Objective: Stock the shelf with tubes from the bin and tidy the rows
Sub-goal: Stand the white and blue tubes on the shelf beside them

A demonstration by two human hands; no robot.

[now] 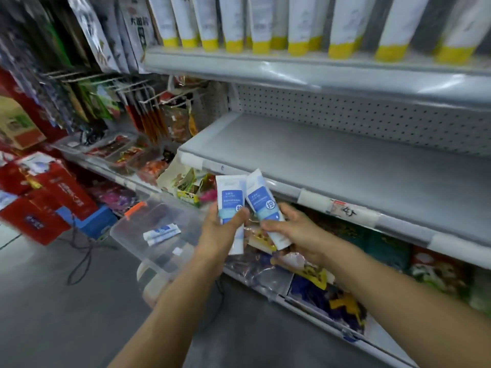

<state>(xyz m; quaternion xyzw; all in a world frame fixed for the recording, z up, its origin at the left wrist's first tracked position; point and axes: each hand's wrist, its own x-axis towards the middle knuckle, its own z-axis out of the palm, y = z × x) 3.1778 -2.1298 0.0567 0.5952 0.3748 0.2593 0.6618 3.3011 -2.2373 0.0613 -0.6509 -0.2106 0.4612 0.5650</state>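
Two bare forearms reach in from six o'clock. Left hand (221, 229) clasps one white-and-blue tube (230, 208); right hand (295, 229) clasps another tube (265, 208), both label-up, likely for facing outward. At nine o'clock sits the clear bin (132, 229), more tubes (162, 233) inside. Beyond, at one o'clock, the grey shelf (345, 166) is bare, awaiting rows. Yellow-capped tubes (297, 25) stand above.

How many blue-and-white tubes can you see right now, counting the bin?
4: one tube in the left hand, one in the right hand, and what look like two lying together in the clear bin. Blur may hide more there.
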